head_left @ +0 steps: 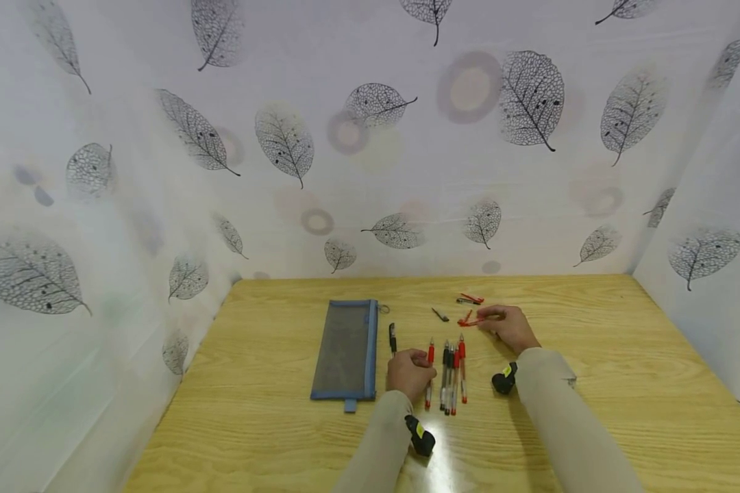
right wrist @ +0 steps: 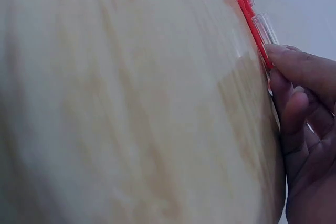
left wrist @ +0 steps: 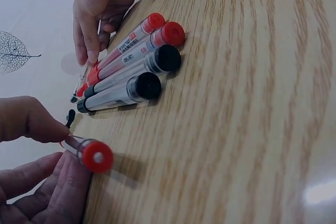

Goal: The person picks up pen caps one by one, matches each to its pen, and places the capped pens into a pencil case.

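Observation:
My left hand [head_left: 409,374] pinches a clear-barrelled red pen [head_left: 430,355] between thumb and finger; its red end plug [left wrist: 97,157] faces the left wrist camera. Just right of it, two black pens [head_left: 445,376] and two red pens [head_left: 462,370] lie side by side, uncapped tips toward the back. Farther back, my right hand [head_left: 510,327] pinches a clear pen cap with a red clip [right wrist: 252,22] close to the wood. Another red-clipped cap [head_left: 466,315] lies by its fingertips. A black pen [head_left: 392,335] is partly hidden behind my left hand.
Left of the pens lies a grey mesh zip pouch [head_left: 345,349] with blue edging. A dark-clipped cap [head_left: 440,315] and a small group of red and black caps [head_left: 471,300] lie toward the back of the wooden table [head_left: 253,411]. Leaf-patterned sheets [head_left: 407,171] enclose the table.

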Motion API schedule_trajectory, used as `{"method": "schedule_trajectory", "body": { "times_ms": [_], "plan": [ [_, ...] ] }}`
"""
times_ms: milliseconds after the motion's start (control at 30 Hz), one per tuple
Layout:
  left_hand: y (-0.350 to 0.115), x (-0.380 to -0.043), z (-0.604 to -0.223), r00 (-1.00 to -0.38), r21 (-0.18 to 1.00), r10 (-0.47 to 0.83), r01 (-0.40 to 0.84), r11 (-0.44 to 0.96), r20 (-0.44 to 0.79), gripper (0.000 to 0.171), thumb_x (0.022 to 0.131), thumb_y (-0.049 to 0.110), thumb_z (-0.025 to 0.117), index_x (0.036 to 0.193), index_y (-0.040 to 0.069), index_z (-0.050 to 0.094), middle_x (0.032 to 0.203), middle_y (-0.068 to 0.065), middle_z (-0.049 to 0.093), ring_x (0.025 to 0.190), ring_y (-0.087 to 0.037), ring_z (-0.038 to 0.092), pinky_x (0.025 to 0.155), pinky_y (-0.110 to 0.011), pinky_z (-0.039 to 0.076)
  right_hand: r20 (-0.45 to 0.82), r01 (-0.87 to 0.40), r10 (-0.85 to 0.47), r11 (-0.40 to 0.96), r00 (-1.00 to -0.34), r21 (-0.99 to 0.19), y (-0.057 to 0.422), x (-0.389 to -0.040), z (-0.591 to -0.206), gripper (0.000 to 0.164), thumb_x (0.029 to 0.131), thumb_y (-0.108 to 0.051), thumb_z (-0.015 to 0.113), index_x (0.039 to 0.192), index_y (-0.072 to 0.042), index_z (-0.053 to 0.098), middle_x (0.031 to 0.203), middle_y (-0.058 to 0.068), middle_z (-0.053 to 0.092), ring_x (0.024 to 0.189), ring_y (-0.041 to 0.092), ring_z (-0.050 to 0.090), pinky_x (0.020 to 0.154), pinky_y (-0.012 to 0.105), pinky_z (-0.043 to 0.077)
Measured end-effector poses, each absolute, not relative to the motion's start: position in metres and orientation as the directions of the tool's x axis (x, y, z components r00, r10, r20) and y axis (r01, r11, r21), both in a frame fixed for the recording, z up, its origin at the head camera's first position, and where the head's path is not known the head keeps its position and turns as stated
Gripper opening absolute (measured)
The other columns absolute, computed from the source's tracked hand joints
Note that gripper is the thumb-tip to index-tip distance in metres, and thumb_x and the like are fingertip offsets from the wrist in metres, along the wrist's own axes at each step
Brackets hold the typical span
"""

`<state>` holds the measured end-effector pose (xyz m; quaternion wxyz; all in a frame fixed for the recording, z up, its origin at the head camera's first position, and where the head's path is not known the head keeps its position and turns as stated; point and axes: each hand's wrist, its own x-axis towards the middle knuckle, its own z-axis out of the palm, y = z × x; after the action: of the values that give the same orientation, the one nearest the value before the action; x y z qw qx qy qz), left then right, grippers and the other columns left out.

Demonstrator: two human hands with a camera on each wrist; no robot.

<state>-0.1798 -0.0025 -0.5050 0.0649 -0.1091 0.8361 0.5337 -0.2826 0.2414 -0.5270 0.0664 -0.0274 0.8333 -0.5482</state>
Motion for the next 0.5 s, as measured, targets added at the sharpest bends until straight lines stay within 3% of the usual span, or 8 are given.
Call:
{"method": "schedule_trajectory", "body": {
  "times_ms": [200,500],
  "plan": [
    [-0.0022,-0.1822,-0.5068,-0.962,0.872,-0.121,-0.272,0.406,-0.244,0.023,0.075,0.008,0.077,0.098,0.010,0.072,0.075,0.006,0.063,0.068,-0.010,0.058,0.064,-0.031,0.051,-0.084,0.023,-0.122,0.432,-0.989,-0.902,0.2417,-0.2828,-0.5260,0.035,0.087,-0.017,0.073,0.114,0.004,0.067,0.103,0.012,0.069,0.060,0.012,0.052,0.053,0.030,0.048],
    [-0.0021,-0.1818,-0.5097,-0.963,0.878,-0.131,-0.269,0.395,-0.236,0.022,0.077,0.007,0.073,0.099,0.008,0.071,0.077,0.004,0.063,0.067,-0.010,0.059,0.062,-0.030,0.052,-0.079,0.003,-0.155,0.439,-0.985,-0.898,0.2425,-0.2771,-0.5235,0.036,0.092,-0.019,0.067,0.119,0.005,0.065,0.111,0.018,0.067,0.064,0.011,0.052,0.055,0.029,0.047]
  ]
}}
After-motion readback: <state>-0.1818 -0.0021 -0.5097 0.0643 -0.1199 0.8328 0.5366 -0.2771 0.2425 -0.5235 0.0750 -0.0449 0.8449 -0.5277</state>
